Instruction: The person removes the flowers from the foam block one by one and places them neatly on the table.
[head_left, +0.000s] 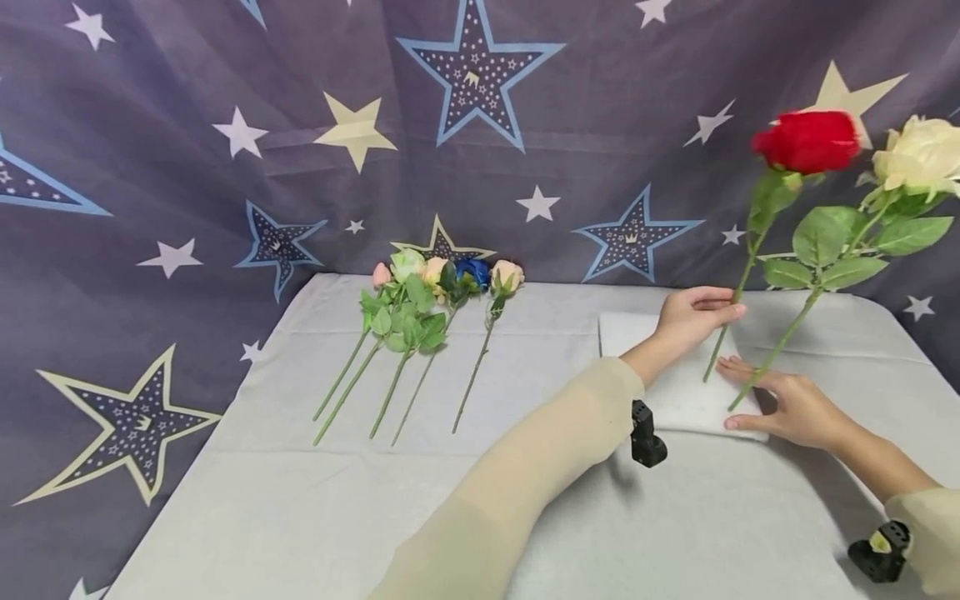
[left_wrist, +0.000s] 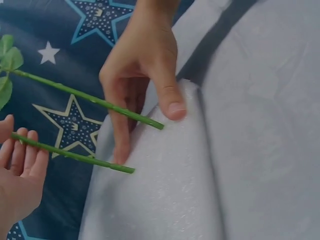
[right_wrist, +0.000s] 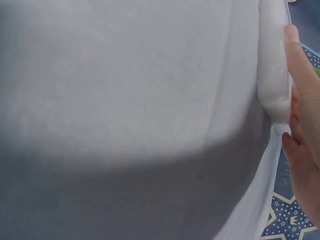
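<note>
A red rose [head_left: 808, 143] stands upright in my left hand [head_left: 697, 318], its stem between thumb and fingers. To its right is a cream-white rose [head_left: 918, 158] with green leaves, its long stem [left_wrist: 85, 95] slanting down across the front of my right hand [head_left: 802, 408]. Whether that hand bears the stem, I cannot tell. Its thumb and fingers are spread and rest at the right side of a folded white sheet [head_left: 652, 412]. In the right wrist view, the fingers [right_wrist: 300, 62] lie along the sheet's edge. Both cut stem ends hang over the sheet.
Several roses lie in a row left of centre on the grey-white tablecloth [head_left: 315, 517], including a blue rose [head_left: 472, 273] and a peach rose [head_left: 507, 277] at the right. A star-patterned curtain [head_left: 300, 50] hangs behind the table.
</note>
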